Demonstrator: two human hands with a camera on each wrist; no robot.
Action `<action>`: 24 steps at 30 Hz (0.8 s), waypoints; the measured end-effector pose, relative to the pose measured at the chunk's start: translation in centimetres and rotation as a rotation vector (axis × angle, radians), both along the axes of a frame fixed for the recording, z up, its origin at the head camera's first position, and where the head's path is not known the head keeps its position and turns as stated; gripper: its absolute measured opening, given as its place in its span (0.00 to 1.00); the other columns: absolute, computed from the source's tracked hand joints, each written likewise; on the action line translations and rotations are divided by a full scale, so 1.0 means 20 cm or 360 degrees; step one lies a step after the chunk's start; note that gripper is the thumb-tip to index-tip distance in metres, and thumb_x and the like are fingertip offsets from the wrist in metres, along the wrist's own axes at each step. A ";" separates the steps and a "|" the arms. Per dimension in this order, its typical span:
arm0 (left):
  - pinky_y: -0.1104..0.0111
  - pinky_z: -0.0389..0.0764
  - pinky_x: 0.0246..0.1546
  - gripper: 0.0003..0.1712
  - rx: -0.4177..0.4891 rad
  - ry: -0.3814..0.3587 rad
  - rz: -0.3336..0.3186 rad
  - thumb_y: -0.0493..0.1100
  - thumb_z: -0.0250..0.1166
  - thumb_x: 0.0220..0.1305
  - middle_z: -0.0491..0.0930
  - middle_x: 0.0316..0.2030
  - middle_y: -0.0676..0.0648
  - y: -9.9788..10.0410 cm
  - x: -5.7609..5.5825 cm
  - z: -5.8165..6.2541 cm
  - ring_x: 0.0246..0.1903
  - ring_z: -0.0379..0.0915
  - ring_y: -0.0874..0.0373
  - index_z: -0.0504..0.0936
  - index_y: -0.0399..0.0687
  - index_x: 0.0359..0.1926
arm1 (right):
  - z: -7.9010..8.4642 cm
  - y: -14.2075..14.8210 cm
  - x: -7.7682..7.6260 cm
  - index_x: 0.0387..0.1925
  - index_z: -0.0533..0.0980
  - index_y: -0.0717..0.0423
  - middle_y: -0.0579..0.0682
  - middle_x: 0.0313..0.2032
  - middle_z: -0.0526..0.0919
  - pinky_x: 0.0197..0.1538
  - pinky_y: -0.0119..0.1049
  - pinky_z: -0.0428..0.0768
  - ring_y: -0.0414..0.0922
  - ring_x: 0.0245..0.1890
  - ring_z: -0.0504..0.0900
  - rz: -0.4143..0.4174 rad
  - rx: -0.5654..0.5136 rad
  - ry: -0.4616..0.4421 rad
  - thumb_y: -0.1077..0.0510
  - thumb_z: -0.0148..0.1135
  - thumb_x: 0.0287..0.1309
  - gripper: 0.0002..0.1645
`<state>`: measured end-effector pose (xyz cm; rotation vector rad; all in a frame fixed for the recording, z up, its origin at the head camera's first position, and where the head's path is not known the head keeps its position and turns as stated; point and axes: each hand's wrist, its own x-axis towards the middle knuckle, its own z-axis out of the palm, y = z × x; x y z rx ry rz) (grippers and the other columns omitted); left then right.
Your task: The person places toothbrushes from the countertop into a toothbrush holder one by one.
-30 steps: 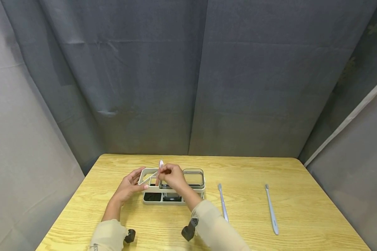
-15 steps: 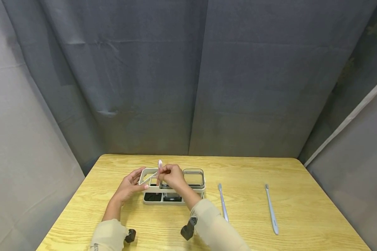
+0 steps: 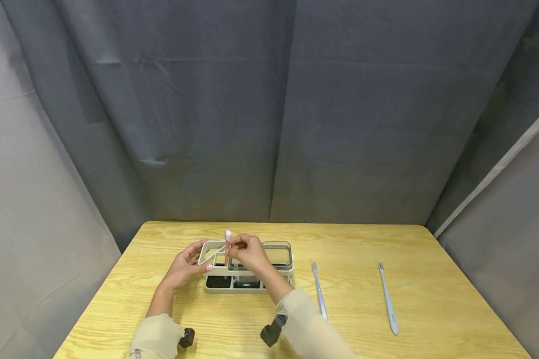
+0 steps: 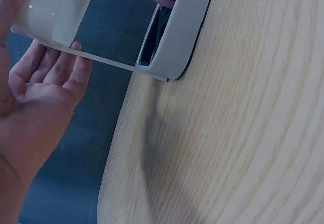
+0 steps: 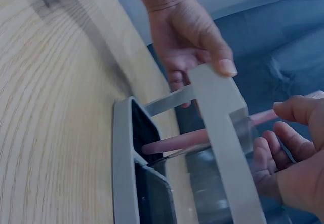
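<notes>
Curtains (image 3: pixel 269 109) of creased grey cloth fill everything beyond our fingers, and their lower hem is hidden behind the far edge of the table (image 3: pixel 431 299), a slab of pale yellow wood with a strong curving grain and rounded corners; its near edge is cut off by the picture.

Between our two hands stands the organiser (image 3: pixel 247 284), a smooth off-white plastic caddy with a flat tray base, dark rectangular compartments and a raised frame. Our right hand (image 3: pixel 248 252) covers its middle, so we cannot make out how many compartments it has. Our left hand (image 3: pixel 184 267) grips the frame's left end, thumb on top and fingers curled behind it.

Our right fingertips pinch the pink toothbrush (image 3: pixel 227 249) near its upper end. It is a slim rod standing almost upright, pale head above our fingers, lower end down inside a compartment of the organiser just in front of our left fingers. In the right wrist view its tip is hidden behind the frame, so we cannot tell whether it touches the bottom.

Well to the right of our right fingers lie two grey toothbrushes (image 3: pixel 319 294) flat on the wood, apart from each other; the nearer one's handle is partly hidden by our sleeve (image 3: pixel 310 329).
</notes>
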<state>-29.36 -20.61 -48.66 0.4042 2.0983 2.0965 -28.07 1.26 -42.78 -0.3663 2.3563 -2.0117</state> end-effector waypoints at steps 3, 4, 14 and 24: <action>0.73 0.70 0.49 0.45 -0.0010 0.0002 0.0008 0.29 0.70 0.49 0.59 0.64 0.35 0.00 0.00 0.00 0.64 0.54 0.45 0.59 0.37 0.67 | 0.07 0.04 0.05 0.41 0.76 0.72 0.57 0.31 0.79 0.36 0.37 0.77 0.40 0.28 0.74 0.0073 -0.0038 -0.0010 0.70 0.64 0.51 0.13; 0.73 0.70 0.49 0.45 -0.0012 0.0004 0.0008 0.29 0.70 0.49 0.59 0.64 0.35 0.00 0.00 0.00 0.64 0.53 0.45 0.59 0.37 0.67 | 0.09 0.06 0.07 0.42 0.75 0.72 0.58 0.32 0.78 0.37 0.38 0.77 0.40 0.29 0.74 0.0098 -0.0042 -0.0021 0.69 0.63 0.53 0.14; 0.73 0.70 0.49 0.46 0.0004 0.0010 0.0001 0.29 0.71 0.48 0.60 0.64 0.35 0.00 0.00 0.00 0.64 0.54 0.45 0.58 0.36 0.67 | 0.09 0.23 0.07 0.53 0.71 0.67 0.59 0.41 0.78 0.42 0.40 0.77 0.46 0.39 0.78 0.0351 -0.0041 -0.0098 0.62 0.63 0.56 0.24; 0.73 0.69 0.49 0.45 -0.0010 0.0003 0.0025 0.29 0.71 0.47 0.61 0.64 0.36 -0.01 0.00 -0.01 0.63 0.56 0.46 0.60 0.37 0.67 | 0.09 0.38 0.08 0.57 0.69 0.64 0.60 0.47 0.75 0.49 0.46 0.75 0.48 0.44 0.77 0.0590 0.0013 -0.0101 0.62 0.62 0.57 0.26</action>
